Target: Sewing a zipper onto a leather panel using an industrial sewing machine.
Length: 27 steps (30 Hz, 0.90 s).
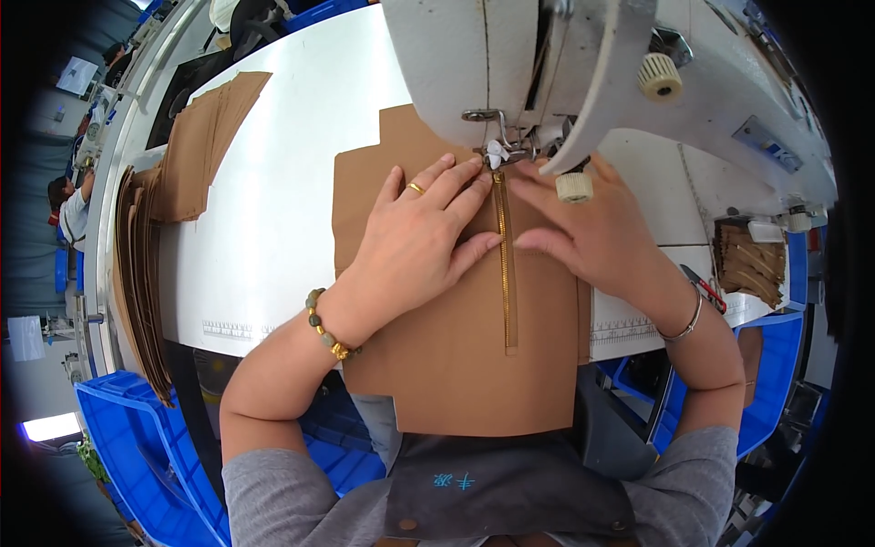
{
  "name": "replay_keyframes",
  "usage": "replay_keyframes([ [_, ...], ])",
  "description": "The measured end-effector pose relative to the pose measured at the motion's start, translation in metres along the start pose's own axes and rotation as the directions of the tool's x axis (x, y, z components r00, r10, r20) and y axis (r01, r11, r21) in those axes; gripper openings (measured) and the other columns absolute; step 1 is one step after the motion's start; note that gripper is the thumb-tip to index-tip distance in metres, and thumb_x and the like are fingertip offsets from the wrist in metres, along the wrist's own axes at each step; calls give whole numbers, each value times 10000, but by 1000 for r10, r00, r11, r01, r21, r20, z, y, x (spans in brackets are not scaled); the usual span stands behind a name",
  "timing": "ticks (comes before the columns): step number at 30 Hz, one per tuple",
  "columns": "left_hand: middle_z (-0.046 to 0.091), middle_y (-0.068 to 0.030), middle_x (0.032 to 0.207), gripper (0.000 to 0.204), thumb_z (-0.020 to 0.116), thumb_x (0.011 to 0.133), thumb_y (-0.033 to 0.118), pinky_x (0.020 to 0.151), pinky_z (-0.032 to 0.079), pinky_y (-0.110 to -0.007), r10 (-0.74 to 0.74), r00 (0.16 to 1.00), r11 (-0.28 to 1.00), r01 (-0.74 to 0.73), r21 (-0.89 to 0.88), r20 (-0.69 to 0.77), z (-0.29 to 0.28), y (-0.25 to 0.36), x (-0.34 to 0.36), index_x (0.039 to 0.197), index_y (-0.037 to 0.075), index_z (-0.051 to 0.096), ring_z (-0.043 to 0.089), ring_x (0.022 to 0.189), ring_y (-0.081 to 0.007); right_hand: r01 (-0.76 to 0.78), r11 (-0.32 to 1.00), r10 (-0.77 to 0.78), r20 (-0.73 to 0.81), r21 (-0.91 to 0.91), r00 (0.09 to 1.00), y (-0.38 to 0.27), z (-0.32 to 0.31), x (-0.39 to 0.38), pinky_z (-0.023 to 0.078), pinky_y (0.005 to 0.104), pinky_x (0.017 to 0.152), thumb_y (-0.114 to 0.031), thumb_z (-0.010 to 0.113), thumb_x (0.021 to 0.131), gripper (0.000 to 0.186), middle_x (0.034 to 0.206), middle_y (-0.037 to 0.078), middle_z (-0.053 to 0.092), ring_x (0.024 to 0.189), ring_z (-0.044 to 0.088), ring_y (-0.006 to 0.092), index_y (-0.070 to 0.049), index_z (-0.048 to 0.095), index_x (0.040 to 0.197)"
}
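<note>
A brown panel (460, 374) with notched corners lies under the white sewing machine (456, 64) and extends over the table's front edge. A brass zipper (504, 292) runs lengthwise in the panel, its top just below the presser-foot area (501, 150). My left hand (419, 228) rests flat on the panel left of the zipper, fingers apart near the needle, thumb beside the zipper. My right hand (602, 237) lies on the panel to the right, thumb beside the zipper and fingers apart, partly hidden by the machine's knob and parts.
Stacks of brown pieces (196, 150) sit along the white table's (237, 264) left side. Smaller brown pieces (747, 264) and red-handled snips (709, 294) lie at right. Blue bins (137, 456) flank me below the table. Another person (73, 205) sits at far left.
</note>
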State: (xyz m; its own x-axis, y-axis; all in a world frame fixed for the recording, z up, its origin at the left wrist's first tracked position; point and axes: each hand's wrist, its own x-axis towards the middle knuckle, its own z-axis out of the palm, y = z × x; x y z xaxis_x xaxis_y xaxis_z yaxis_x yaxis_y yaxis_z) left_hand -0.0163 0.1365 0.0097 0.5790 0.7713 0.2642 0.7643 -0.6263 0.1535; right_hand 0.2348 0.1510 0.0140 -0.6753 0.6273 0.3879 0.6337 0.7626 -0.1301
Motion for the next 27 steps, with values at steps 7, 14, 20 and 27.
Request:
replay_keyframes([
  [7, 616, -107, 1422, 580, 683, 982, 435, 1132, 422, -588, -1, 1000, 1000, 1, -10, 5, 0, -2, 0, 1421, 62, 610, 575, 1287, -326, -236, 933, 340, -446, 273, 828, 31, -27, 10, 512, 322, 623, -151, 723, 974, 147, 790, 95, 754, 655, 684, 251, -37, 814, 983],
  [14, 597, -115, 1454, 588, 683, 983, 435, 1136, 420, -589, 8, 1000, 1000, -8, 8, 10, 1, 0, -2, 1428, 58, 607, 549, 1344, -335, -324, 900, 421, -392, 290, 818, 27, -21, 9, 512, 302, 624, -116, 700, 987, 144, 810, 96, 763, 656, 672, 193, -31, 811, 1018],
  [20, 590, -101, 1472, 587, 687, 978, 443, 1135, 425, -595, 1, 1000, 999, -1, 54, 15, 1, 4, -3, 1426, 70, 612, 541, 1375, -328, -289, 835, 472, -340, 469, 813, 30, -15, 7, 540, 323, 679, -148, 698, 991, 163, 836, 87, 748, 711, 683, 220, -22, 791, 1033],
  [27, 644, -44, 1390, 462, 735, 948, 367, 1136, 434, -578, 98, 995, 990, -96, 107, -12, 3, 6, -10, 1362, 167, 690, 590, 1343, -275, 22, 997, -12, -129, 79, 992, 7, 18, 3, 481, 464, 982, -301, 784, 875, 234, 1044, 90, 659, 1084, 607, 321, -85, 749, 957],
])
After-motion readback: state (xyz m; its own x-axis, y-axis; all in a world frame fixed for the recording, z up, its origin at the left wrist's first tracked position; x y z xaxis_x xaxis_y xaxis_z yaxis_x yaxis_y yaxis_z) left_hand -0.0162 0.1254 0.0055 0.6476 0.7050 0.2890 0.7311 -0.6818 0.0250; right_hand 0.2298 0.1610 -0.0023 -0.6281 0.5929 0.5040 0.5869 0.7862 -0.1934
